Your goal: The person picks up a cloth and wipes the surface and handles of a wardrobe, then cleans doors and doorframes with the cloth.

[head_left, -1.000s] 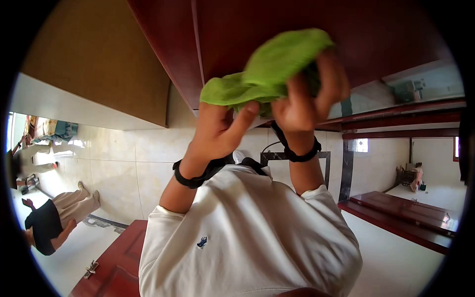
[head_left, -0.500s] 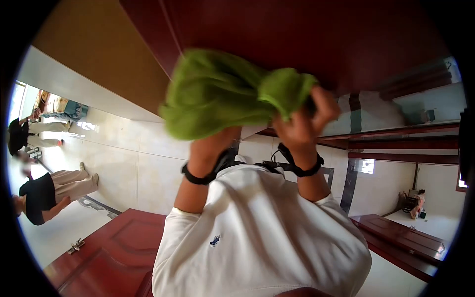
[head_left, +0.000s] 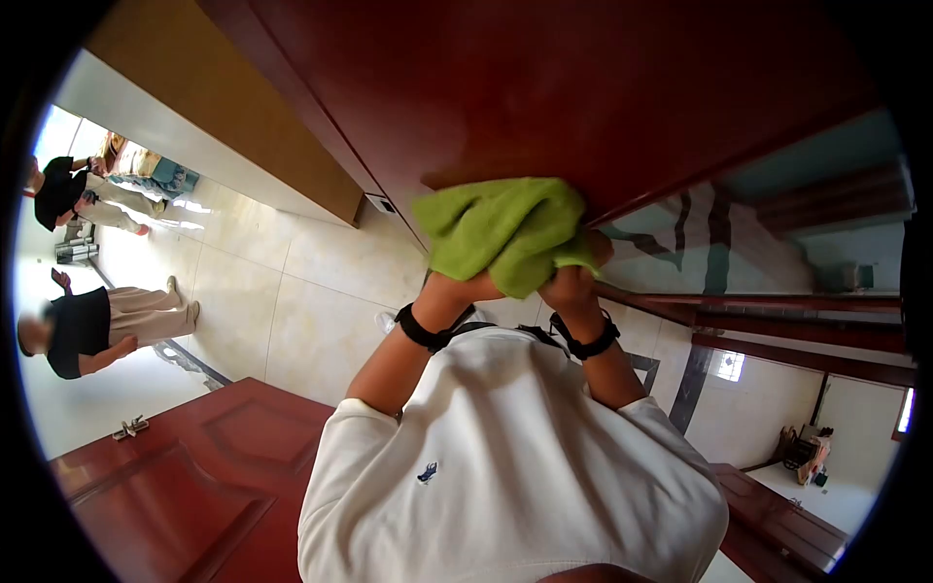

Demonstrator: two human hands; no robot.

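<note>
A green cloth [head_left: 501,233], bunched and folded, is in front of my chest beside a glossy dark red wooden surface [head_left: 544,107]. My left hand [head_left: 465,290] is at the cloth's lower left side and holds it; the cloth covers most of its fingers. At the lower right corner, my right hand [head_left: 573,285] is closed on the cloth, its fingers curled and partly hidden. Whether the cloth touches the red surface, I cannot tell. Both wrists wear black bands.
An open red panelled door [head_left: 214,466] stands at lower left. A brown-sided cabinet [head_left: 224,107] is at upper left. Two people in dark tops, one of them a person [head_left: 83,330] nearer the door, stand on the tiled floor [head_left: 311,311]. Glass panes [head_left: 768,223] lie to the right.
The cloth has gathered into a smaller bundle and shifted right and down. My right hand has drawn slightly down and left, its fingers closing in. The view has tilted, showing more of the red surface.
</note>
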